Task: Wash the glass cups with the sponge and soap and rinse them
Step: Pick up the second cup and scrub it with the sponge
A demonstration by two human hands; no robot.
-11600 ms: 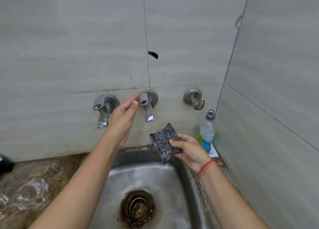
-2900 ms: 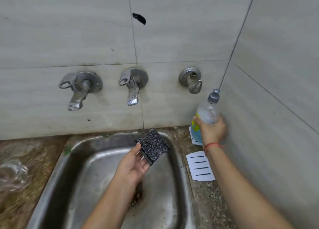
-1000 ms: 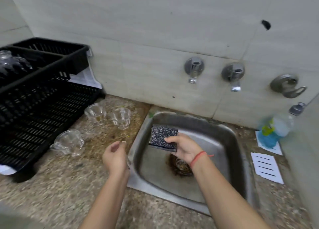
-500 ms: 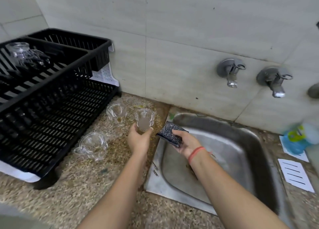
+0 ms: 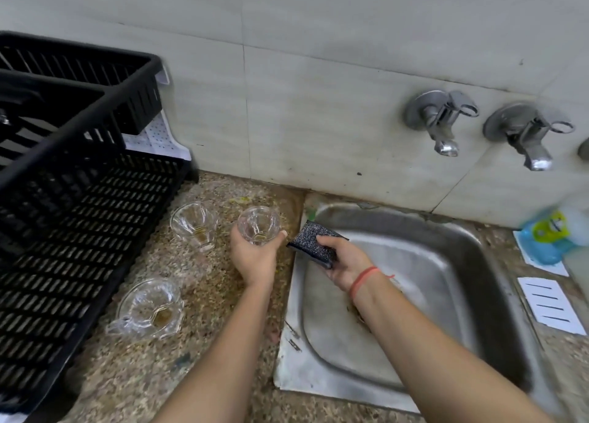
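My left hand (image 5: pixel 255 257) sits on the counter (image 5: pixel 204 295) between the sink (image 5: pixel 414 295) rim and a second glass (image 5: pixel 194 225) just beside it. A third glass (image 5: pixel 148 309) lies nearer me, close to the black rack (image 5: pixel 63 231), which walls off the left. The sink basin under my right hand (image 5: pixel 344 263) is open; two taps (image 5: pixel 443 123) jut out above its far edge.

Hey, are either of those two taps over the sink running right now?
Off, it seems. No stream falls from the left tap or the right tap, though blur could hide a trickle.

A black dish rack (image 5: pixel 73 231) stands on the speckled counter (image 5: pixel 207 295) beneath two wall taps (image 5: pixel 443 123).
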